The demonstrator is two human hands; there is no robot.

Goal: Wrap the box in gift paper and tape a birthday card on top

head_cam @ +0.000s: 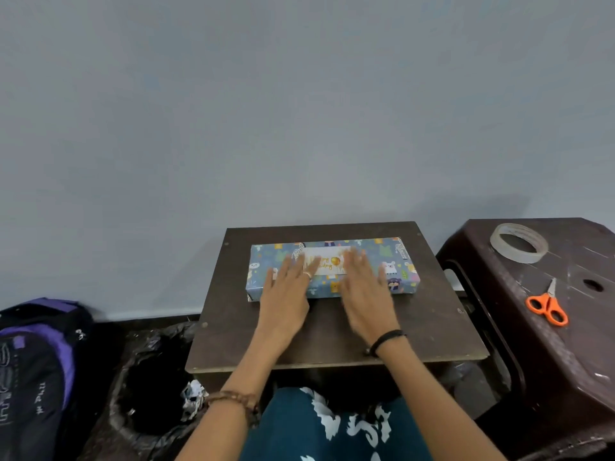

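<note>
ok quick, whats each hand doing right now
Left hand: open, fingers straight, lying flat on the wrapped box at the birthday card.
Right hand: open, fingers straight, flat on the box beside the card, holding nothing.

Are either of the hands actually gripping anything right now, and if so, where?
Nothing is gripped. The left hand and right hand lie flat with straight fingers on top of the wrapped box, over the two ends of the birthday card.
</note>
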